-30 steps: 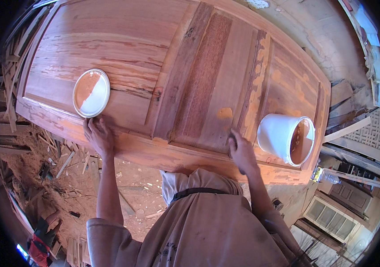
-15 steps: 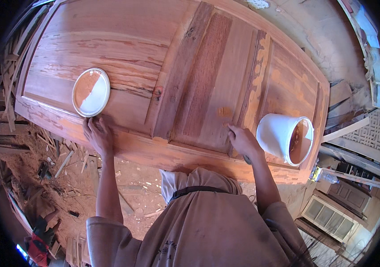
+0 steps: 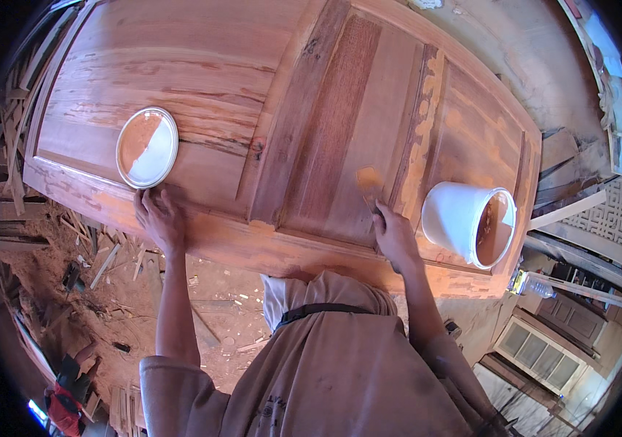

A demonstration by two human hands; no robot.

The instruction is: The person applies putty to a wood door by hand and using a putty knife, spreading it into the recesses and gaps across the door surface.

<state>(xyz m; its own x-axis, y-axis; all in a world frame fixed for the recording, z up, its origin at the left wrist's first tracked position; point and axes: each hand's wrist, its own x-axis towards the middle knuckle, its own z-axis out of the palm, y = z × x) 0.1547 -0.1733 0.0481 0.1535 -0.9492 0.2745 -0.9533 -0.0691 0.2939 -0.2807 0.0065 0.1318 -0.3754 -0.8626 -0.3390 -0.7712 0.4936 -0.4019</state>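
Observation:
A large reddish-brown panelled wooden door (image 3: 213,80) lies flat in front of me. My left hand (image 3: 159,218) rests on its near edge, fingers loosely bent and holding nothing, the fingertips close under a round white lid (image 3: 158,156). Orange-brown filler covers part of that lid. My right hand (image 3: 396,237) is closed around a putty knife (image 3: 371,200); its handle is mostly hidden in the fist. The blade lies on the middle panel, beside a small orange filler patch (image 3: 369,176). Right of this hand, a white bucket (image 3: 446,218) lies on its side, filler inside.
Wood scraps (image 3: 12,138) are piled at the left. Shavings and offcuts litter the floor (image 3: 216,291) below the door. A clear plastic bottle (image 3: 538,288) is beyond the door's right end, near a lattice panel (image 3: 606,211) and a framed window (image 3: 540,349).
My right hand has moved slightly left and turned, so the knife shows more. The filler patch looks spread and shifted. My left hand stays by the lid.

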